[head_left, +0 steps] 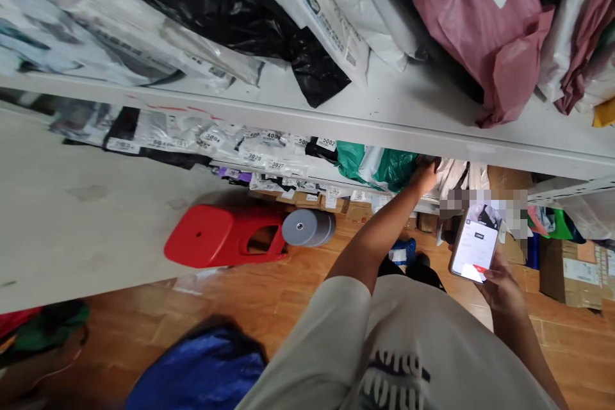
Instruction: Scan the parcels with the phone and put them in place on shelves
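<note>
In my right hand (502, 285) is a smartphone (475, 245) with its lit screen facing up. The thumb lies along the lower edge of the screen. My left hand (425, 178) reaches to the shelf below, under the edge of the upper shelf (384, 118). It is at the right end of some green plastic parcels (396, 168), beside pale pink parcels (451, 174). Something dark shows at its fingertips, but the fingers are mostly hidden, so I cannot tell whether they grip it.
Bagged parcels, among them a black one (230, 6) and a pink one (485, 19), hang over the upper shelf's edge. On the floor are a red stool (211, 237), a grey cylinder (307, 227), a blue bag (202, 368) and cardboard boxes (569, 275).
</note>
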A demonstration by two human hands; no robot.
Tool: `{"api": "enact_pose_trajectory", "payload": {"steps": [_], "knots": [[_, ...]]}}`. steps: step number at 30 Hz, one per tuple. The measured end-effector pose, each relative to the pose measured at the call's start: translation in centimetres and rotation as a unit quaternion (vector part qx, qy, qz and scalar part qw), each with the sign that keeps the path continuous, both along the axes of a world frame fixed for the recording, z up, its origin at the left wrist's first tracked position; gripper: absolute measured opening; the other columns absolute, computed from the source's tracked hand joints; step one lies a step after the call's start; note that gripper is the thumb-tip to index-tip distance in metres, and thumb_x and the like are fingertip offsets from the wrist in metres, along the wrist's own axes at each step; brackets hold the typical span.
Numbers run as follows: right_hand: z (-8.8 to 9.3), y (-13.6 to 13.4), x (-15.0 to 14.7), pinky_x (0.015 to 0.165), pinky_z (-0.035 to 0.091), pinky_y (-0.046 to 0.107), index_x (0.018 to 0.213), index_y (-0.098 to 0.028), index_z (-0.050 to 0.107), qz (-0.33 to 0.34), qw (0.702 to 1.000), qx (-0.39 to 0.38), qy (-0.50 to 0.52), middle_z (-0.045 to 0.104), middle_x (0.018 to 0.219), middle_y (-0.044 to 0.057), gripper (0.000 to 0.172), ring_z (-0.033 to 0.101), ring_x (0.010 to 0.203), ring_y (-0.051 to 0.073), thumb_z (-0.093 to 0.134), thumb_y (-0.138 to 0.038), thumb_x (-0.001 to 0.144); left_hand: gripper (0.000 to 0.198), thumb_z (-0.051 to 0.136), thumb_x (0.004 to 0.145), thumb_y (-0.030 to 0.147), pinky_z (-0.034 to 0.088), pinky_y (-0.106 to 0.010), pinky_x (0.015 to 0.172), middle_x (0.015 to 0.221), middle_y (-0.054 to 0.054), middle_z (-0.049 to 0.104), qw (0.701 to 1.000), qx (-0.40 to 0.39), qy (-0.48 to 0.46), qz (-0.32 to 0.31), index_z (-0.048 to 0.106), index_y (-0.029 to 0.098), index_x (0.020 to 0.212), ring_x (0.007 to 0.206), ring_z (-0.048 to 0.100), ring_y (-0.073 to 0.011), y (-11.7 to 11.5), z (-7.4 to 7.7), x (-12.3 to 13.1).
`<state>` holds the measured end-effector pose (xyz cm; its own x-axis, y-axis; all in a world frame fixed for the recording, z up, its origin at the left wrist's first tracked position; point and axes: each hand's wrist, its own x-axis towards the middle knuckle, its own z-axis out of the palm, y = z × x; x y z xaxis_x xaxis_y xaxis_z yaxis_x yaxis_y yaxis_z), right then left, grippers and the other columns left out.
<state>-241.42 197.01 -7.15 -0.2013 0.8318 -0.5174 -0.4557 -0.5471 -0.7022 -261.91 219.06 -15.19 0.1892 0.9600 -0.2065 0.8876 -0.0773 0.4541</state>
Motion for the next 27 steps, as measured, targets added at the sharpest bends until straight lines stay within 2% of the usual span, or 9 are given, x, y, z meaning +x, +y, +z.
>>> {"api": "enact_pose_trajectory", "payload": {"steps": [4,7,11,15,18,21,24,27], "knots": [[1.3,-0.1,-1.0,0.093,0.059,0.055,0.153,-0.041,0.046,0.005,1.0,-0.005,-0.012,0.07,0.137,0.009,0.096,0.07,0.118,0.039,0.08,-0.029,0.064,0.048,0.048,0.094,0.006,0.05,-0.029,0.102,0.13,-0.018,0.071,0.998,-0.02,-0.017,0.053,0.061,0.011,0.14,0.119,0.066,-0.0237,1.0,-0.2,-0.2],[1.4,-0.6,-0.6,0.094,0.059,0.057,0.153,-0.039,0.047,0.024,1.0,-0.009,-0.004,0.067,0.141,0.011,0.095,0.069,0.12,0.041,0.08,-0.029,0.064,0.037,0.048,0.097,0.011,0.052,-0.03,0.097,0.122,-0.018,0.074,0.996,-0.024,-0.01,0.087,0.067,0.01,0.13,0.113,0.07,-0.0249,1.2,0.0,-1.3],[0.0,-1.7,0.6,0.099,0.056,0.059,0.151,-0.039,0.049,0.014,1.0,-0.006,-0.003,0.066,0.143,0.011,0.093,0.064,0.127,0.041,0.081,-0.031,0.064,0.04,0.04,0.103,0.014,0.049,-0.028,0.101,0.131,-0.015,0.071,0.992,0.001,0.013,0.123,0.063,0.018,0.135,0.121,0.067,-0.0222,0.5,1.0,-3.1],[-1.5,-2.0,1.0,0.1,0.054,0.06,0.148,-0.04,0.052,-0.007,1.0,-0.022,0.017,0.07,0.138,0.01,0.09,0.065,0.126,0.041,0.082,-0.03,0.064,0.037,0.038,0.105,0.02,0.054,-0.03,0.089,0.119,-0.016,0.075,0.99,-0.013,0.044,0.136,0.067,0.018,0.129,0.109,0.071,-0.0243,1.1,2.1,-5.1],[-1.8,-1.6,0.4,0.099,0.054,0.062,0.148,-0.041,0.049,-0.011,0.999,-0.021,0.026,0.071,0.135,0.009,0.091,0.067,0.122,0.041,0.083,-0.03,0.064,0.032,0.042,0.105,0.023,0.055,-0.029,0.084,0.109,-0.015,0.077,0.992,-0.027,0.056,0.112,0.07,0.017,0.121,0.101,0.073,-0.0236,1.9,2.4,-5.3],[-2.2,-1.4,-0.5,0.101,0.052,0.065,0.149,-0.041,0.048,-0.005,0.999,-0.008,0.042,0.069,0.138,0.009,0.09,0.065,0.124,0.042,0.083,-0.033,0.065,0.034,0.043,0.104,0.021,0.055,-0.029,0.087,0.106,-0.016,0.077,0.995,-0.035,0.065,0.071,0.066,0.012,0.127,0.099,0.073,-0.0226,1.8,2.2,-3.6],[-3.1,-1.2,-1.5,0.101,0.052,0.064,0.142,-0.039,0.055,-0.034,0.998,0.001,0.06,0.072,0.133,0.008,0.083,0.066,0.123,0.041,0.083,-0.033,0.064,0.038,0.045,0.101,0.016,0.05,-0.03,0.101,0.123,-0.016,0.074,0.997,-0.033,0.072,-0.001,0.062,0.012,0.135,0.114,0.069,-0.0215,1.1,1.8,-1.8],[-3.9,0.3,-2.6,0.095,0.057,0.058,0.133,-0.035,0.061,-0.048,0.996,-0.009,0.074,0.076,0.123,0.007,0.076,0.071,0.114,0.039,0.083,-0.03,0.061,0.038,0.051,0.094,0.01,0.04,-0.029,0.114,0.129,-0.011,0.072,0.993,-0.038,0.089,-0.07,0.069,0.017,0.126,0.127,0.062,-0.0206,0.9,1.6,-1.7]]}}
